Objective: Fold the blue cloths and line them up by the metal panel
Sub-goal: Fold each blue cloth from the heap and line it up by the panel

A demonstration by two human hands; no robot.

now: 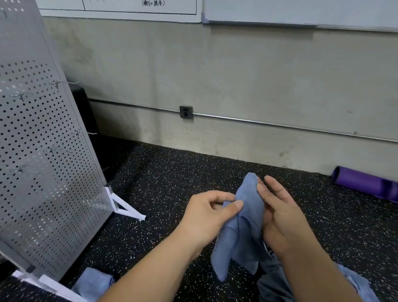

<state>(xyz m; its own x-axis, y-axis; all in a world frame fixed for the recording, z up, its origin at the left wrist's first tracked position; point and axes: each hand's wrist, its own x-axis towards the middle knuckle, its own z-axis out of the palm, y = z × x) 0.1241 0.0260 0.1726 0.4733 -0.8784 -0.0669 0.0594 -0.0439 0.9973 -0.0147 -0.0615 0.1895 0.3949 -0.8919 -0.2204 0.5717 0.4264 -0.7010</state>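
Folding in progress: a person holds a blue cloth (242, 225) up over a speckled black floor (167, 177), at about 5 o'clock in the view. The left hand (208, 213) pinches the cloth's left edge between thumb and forefinger. The right hand (281, 217) grasps its right side, thumb on the fabric and fingers nearly straight behind it. The cloth hangs in loose vertical folds between the two hands, its top corner standing above the fingertips.

A folded blue cloth (94, 283) lies on the floor at 7 o'clock, just beside the white base of the perforated metal panel (27, 137), which fills the 9 o'clock side. A crumpled blue cloth (361, 290) lies at 4 o'clock, partly hidden by the right forearm, near dark grey fabric (274, 297). A rolled purple mat (369, 185) lies along the wall at 3 o'clock, and a wall socket (186, 112) sits towards 12 o'clock.
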